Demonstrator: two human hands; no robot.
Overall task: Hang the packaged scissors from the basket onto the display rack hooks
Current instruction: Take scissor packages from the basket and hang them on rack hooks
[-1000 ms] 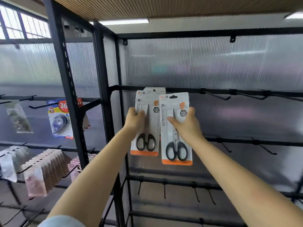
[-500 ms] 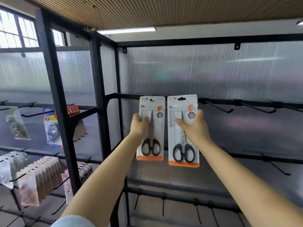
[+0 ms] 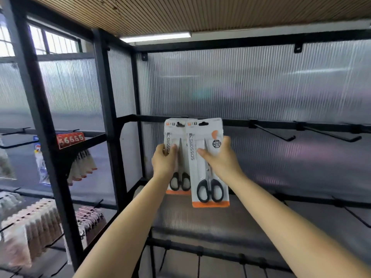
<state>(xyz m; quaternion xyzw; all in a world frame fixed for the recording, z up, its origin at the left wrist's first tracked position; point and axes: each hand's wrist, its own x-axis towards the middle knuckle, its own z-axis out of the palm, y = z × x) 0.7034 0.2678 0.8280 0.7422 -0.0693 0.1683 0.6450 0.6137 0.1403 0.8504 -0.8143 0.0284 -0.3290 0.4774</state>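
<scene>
Fingers (image 3: 170,150) of left hand (image 3: 163,163) curled round left scissors pack (image 3: 176,137); right hand (image 3: 220,159) pinching right scissors pack (image 3: 204,157). Both arms outstretched, raised. Packs upright, overlapping, tops at black rack rail (image 3: 281,124).

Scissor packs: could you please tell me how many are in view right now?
2. The left pack is held by the left hand at the rail; the right pack, held by the right hand, overlaps it. More may be hidden behind them.

The right pack (image 3: 208,163) now overlaps the left pack (image 3: 176,157); earlier they sit side by side.
</scene>
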